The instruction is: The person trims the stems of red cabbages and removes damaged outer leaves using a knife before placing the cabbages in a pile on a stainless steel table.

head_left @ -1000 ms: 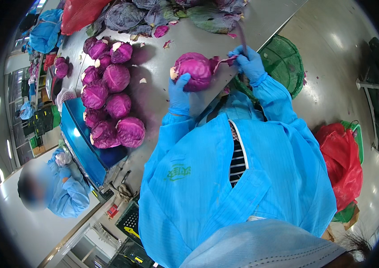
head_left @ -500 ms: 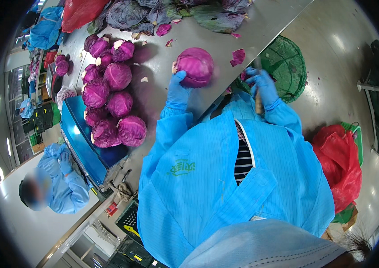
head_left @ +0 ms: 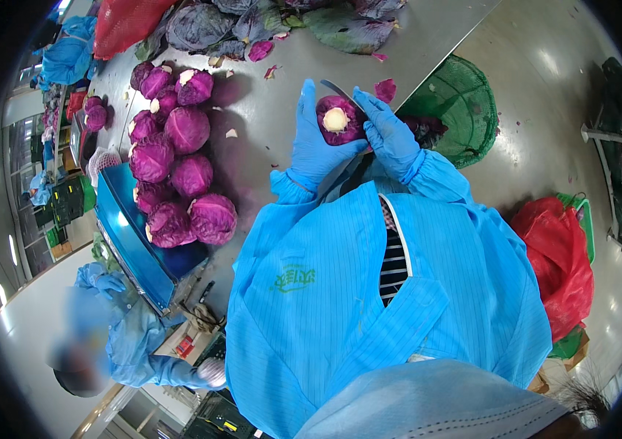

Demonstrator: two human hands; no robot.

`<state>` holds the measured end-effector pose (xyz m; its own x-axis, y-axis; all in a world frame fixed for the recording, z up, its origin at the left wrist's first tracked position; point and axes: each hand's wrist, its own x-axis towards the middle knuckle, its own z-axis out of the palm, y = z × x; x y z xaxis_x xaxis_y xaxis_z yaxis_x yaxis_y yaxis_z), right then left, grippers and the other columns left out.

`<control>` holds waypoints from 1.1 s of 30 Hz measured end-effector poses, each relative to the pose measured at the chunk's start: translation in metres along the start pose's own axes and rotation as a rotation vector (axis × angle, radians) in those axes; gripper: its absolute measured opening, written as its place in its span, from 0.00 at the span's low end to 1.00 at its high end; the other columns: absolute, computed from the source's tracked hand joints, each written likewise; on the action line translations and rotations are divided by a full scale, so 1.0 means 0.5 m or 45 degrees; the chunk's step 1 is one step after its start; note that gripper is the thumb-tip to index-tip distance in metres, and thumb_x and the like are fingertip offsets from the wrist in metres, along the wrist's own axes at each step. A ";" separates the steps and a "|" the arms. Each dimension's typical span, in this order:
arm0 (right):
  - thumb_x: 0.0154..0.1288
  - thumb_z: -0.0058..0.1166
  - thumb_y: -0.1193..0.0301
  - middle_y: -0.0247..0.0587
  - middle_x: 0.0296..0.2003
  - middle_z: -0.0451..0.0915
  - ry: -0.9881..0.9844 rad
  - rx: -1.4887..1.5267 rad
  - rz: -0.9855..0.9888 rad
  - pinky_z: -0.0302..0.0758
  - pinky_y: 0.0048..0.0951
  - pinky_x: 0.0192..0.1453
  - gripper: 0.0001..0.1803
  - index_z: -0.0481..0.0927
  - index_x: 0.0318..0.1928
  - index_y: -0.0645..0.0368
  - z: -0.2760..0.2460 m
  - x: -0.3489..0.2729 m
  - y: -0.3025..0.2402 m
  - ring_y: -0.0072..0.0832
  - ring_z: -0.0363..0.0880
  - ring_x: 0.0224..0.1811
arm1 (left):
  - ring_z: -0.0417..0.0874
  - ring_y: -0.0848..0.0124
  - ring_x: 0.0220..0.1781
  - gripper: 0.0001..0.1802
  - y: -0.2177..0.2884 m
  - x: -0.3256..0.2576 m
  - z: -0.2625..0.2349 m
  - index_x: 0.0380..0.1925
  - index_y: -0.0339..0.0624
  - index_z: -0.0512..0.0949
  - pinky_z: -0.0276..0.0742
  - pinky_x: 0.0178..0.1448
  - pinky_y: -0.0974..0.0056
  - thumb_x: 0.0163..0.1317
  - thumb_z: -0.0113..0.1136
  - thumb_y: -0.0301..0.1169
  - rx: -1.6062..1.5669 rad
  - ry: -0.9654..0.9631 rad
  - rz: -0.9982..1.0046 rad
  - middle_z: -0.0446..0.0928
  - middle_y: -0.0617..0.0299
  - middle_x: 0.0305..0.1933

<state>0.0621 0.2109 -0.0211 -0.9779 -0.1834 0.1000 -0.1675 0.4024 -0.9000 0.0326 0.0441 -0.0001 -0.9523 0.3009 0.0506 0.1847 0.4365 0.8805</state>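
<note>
Over the table edge, the red cabbage (head_left: 331, 130) is turned with its pale cut stem end up. My gloved left hand (head_left: 312, 150) is wrapped round its left and lower side, thumb stretched underneath. From the right, my gloved right hand (head_left: 391, 137) comes close against the cabbage and grips a knife (head_left: 334, 89). The knife's curved blade shows along the cabbage's far side; its handle is hidden in the glove. Several trimmed red cabbages (head_left: 186, 130) lie grouped on the steel table (head_left: 263, 161) to the left.
Dark outer leaves (head_left: 347, 29) and a red mesh bag (head_left: 126, 25) lie at the far side. A green mesh basket (head_left: 464, 110) with leaf scraps stands right of the table. A blue metal chute (head_left: 124, 234) borders the left, with a co-worker (head_left: 131, 333) beyond. Red sacking (head_left: 552, 263) sits at right.
The cabbage has been rolled stem end up and drawn nearer me. My right hand has brought the knife from beside the basket to the cabbage. The co-worker has leaned nearer and stretched out an arm.
</note>
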 end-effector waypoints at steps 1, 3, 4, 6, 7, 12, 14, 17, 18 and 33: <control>0.63 0.37 0.75 0.53 0.61 0.58 -0.007 0.007 -0.002 0.60 0.32 0.64 0.30 0.53 0.66 0.48 -0.001 0.001 -0.003 0.46 0.61 0.61 | 0.58 0.59 0.66 0.67 0.000 -0.005 0.003 0.66 0.36 0.41 0.57 0.67 0.59 0.29 0.78 0.35 -0.115 0.034 -0.083 0.49 0.50 0.68; 0.63 0.37 0.75 0.52 0.61 0.59 -0.010 0.014 -0.014 0.61 0.32 0.63 0.29 0.54 0.66 0.49 -0.011 0.009 -0.007 0.44 0.63 0.61 | 0.61 0.61 0.64 0.64 -0.013 -0.007 0.000 0.65 0.36 0.44 0.58 0.67 0.60 0.29 0.78 0.33 -0.249 0.073 -0.096 0.51 0.52 0.67; 0.63 0.37 0.75 0.51 0.60 0.60 -0.020 0.026 -0.016 0.61 0.31 0.63 0.29 0.55 0.65 0.49 -0.013 0.010 -0.004 0.44 0.63 0.61 | 0.62 0.62 0.63 0.63 -0.023 -0.008 0.000 0.65 0.36 0.45 0.59 0.66 0.61 0.29 0.78 0.32 -0.317 0.092 -0.101 0.52 0.53 0.66; 0.63 0.38 0.75 0.50 0.60 0.61 -0.026 0.056 -0.018 0.61 0.31 0.63 0.28 0.56 0.65 0.51 -0.015 0.014 0.005 0.43 0.63 0.60 | 0.63 0.62 0.63 0.61 -0.048 -0.011 0.000 0.64 0.37 0.49 0.62 0.65 0.61 0.29 0.79 0.33 -0.408 0.138 -0.094 0.55 0.53 0.65; 0.64 0.38 0.74 0.50 0.60 0.62 -0.017 0.038 -0.044 0.59 0.31 0.64 0.27 0.57 0.64 0.52 -0.015 0.018 0.008 0.41 0.63 0.61 | 0.63 0.63 0.62 0.60 -0.060 -0.009 0.000 0.63 0.37 0.51 0.63 0.64 0.61 0.29 0.79 0.34 -0.454 0.158 -0.090 0.57 0.53 0.64; 0.62 0.41 0.74 0.47 0.56 0.67 -0.044 -0.103 -0.123 0.68 0.31 0.58 0.25 0.62 0.61 0.52 -0.033 0.010 0.025 0.41 0.70 0.55 | 0.69 0.66 0.57 0.48 -0.066 0.028 -0.031 0.57 0.38 0.63 0.65 0.62 0.62 0.32 0.77 0.32 -0.672 -0.191 -0.303 0.68 0.56 0.55; 0.62 0.42 0.74 0.44 0.56 0.67 -0.169 -0.323 -0.082 0.72 0.31 0.53 0.25 0.62 0.61 0.50 -0.069 -0.005 0.007 0.40 0.73 0.52 | 0.71 0.67 0.55 0.41 -0.059 0.028 -0.035 0.54 0.39 0.69 0.66 0.61 0.62 0.34 0.76 0.32 -0.744 -0.376 -0.445 0.72 0.58 0.52; 0.57 0.46 0.76 0.39 0.51 0.71 -0.140 -0.568 -0.280 0.77 0.30 0.34 0.30 0.62 0.61 0.42 -0.092 -0.036 0.031 0.37 0.79 0.34 | 0.72 0.67 0.54 0.39 -0.026 0.023 -0.018 0.53 0.40 0.70 0.67 0.61 0.62 0.36 0.75 0.32 -0.704 -0.629 -0.524 0.71 0.59 0.53; 0.56 0.47 0.76 0.39 0.50 0.72 -0.209 -0.668 -0.261 0.76 0.30 0.32 0.31 0.62 0.62 0.42 -0.105 -0.044 0.026 0.37 0.78 0.31 | 0.73 0.67 0.52 0.38 -0.029 0.022 -0.009 0.53 0.40 0.70 0.68 0.60 0.63 0.38 0.74 0.31 -0.706 -0.701 -0.508 0.72 0.58 0.52; 0.60 0.42 0.71 0.44 0.33 0.69 -0.292 -1.034 0.071 0.72 0.36 0.20 0.23 0.60 0.58 0.52 -0.112 -0.160 0.048 0.38 0.76 0.23 | 0.77 0.66 0.46 0.33 0.033 0.036 0.072 0.49 0.39 0.73 0.72 0.54 0.64 0.39 0.72 0.34 -0.511 -1.001 -0.666 0.77 0.56 0.45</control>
<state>0.1295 0.2855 -0.0271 -0.9525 -0.2864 -0.1033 -0.2432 0.9198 -0.3080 0.0272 0.0873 -0.0018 -0.4349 0.6880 -0.5809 -0.4400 0.4006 0.8037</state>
